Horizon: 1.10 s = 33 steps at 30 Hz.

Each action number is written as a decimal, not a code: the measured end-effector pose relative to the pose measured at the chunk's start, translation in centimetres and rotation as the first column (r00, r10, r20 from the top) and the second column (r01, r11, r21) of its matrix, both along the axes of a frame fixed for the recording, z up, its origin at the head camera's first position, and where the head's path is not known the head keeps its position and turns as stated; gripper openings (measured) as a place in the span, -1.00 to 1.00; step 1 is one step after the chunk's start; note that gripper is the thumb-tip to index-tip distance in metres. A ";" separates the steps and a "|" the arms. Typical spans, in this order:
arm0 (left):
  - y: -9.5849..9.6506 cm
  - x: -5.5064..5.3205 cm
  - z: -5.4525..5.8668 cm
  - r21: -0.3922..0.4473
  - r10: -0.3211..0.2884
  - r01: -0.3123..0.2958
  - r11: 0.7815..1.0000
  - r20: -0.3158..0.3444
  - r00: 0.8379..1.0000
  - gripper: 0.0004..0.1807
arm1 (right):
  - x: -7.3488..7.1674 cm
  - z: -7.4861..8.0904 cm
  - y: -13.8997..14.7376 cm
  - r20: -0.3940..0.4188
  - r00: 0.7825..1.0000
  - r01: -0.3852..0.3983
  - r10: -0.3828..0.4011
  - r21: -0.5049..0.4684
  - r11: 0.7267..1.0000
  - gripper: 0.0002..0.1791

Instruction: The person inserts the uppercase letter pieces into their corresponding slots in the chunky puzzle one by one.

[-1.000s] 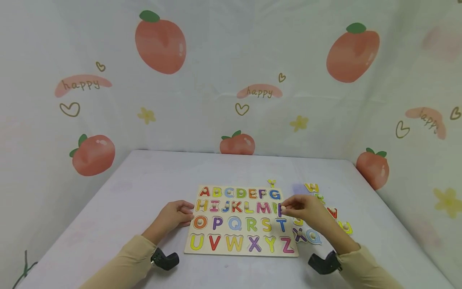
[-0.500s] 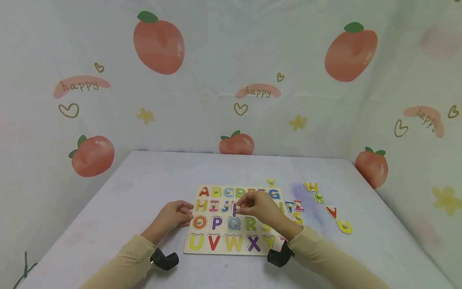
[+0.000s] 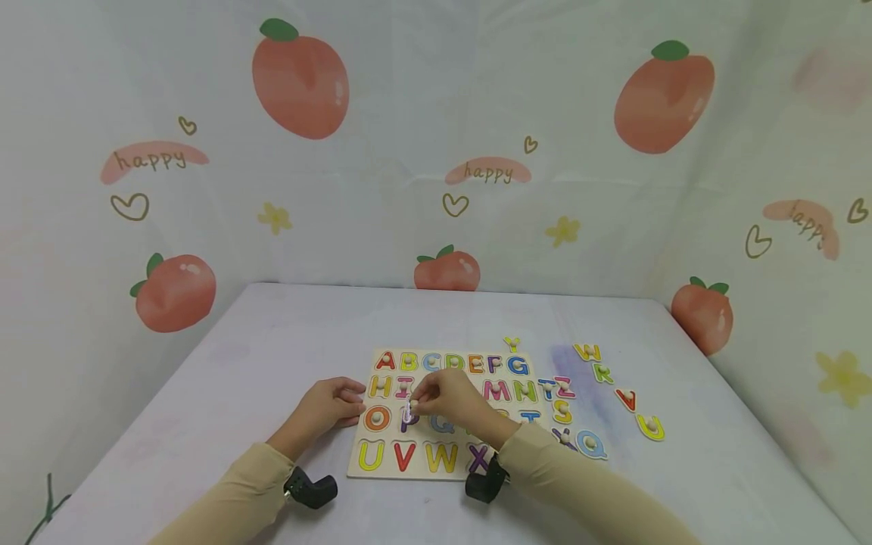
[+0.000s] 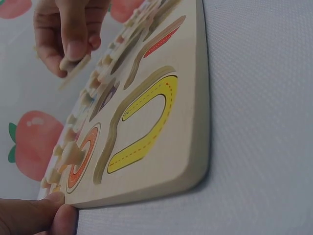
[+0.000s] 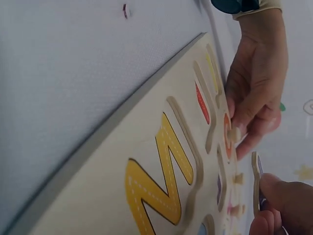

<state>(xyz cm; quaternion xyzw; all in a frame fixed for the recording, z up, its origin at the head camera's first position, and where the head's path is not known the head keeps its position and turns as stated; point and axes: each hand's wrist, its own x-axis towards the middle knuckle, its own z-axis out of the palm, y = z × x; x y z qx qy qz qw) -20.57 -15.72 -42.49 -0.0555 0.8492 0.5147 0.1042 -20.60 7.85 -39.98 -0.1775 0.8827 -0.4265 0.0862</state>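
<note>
My right hand (image 3: 453, 397) pinches a purple letter P puzzle piece (image 3: 408, 412) by its small wooden knob. The piece is tilted just above the P recess in the wooden alphabet puzzle board (image 3: 456, 478); the right wrist view shows the piece (image 5: 256, 183) edge-on, apart from the board. At the board's left side, beside the O, my left hand (image 3: 327, 407) grips the edge between thumb and fingers. Knobbed pieces fill the visible part of the upper rows, and the O piece (image 3: 377, 418) sits in its slot. My right hand covers some middle letters.
Loose letter pieces lie right of the board, among them T (image 3: 548, 390), Z (image 3: 564, 387), S (image 3: 562, 412), X (image 3: 565, 437), Q (image 3: 590, 444), R (image 3: 602, 373), V (image 3: 627, 400), U (image 3: 650, 428) and W (image 3: 587, 352). Y (image 3: 512, 344) lies behind the board's far edge.
My right hand has carried the P piece leftward across the board, from its right edge to over the P recess. The left hand stays at the board's left edge.
</note>
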 end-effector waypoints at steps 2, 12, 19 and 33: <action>0.0 0.0 0.0 0.005 -0.004 0.004 1.000 -0.001 1.000 -0.62 | -0.1 -0.3 -0.3 0.013 1.000 0.005 -0.005 0.010 1.000 -0.93; 0.1 0.0 -0.1 0.010 -0.004 0.004 1.000 -0.012 1.000 -0.63 | 0.2 -0.6 -1.5 0.074 0.996 0.036 -0.040 0.054 0.998 -0.90; 0.0 0.0 -0.1 -0.010 0.006 -0.006 1.000 -0.012 1.000 -0.63 | 0.2 -0.9 -1.6 0.075 0.997 0.016 -0.020 0.059 0.998 -0.88; 0.1 0.0 -0.1 -0.018 0.003 -0.003 1.000 -0.004 1.000 -0.65 | 0.4 -0.5 -1.8 0.079 0.997 0.007 -0.014 0.082 0.997 -0.87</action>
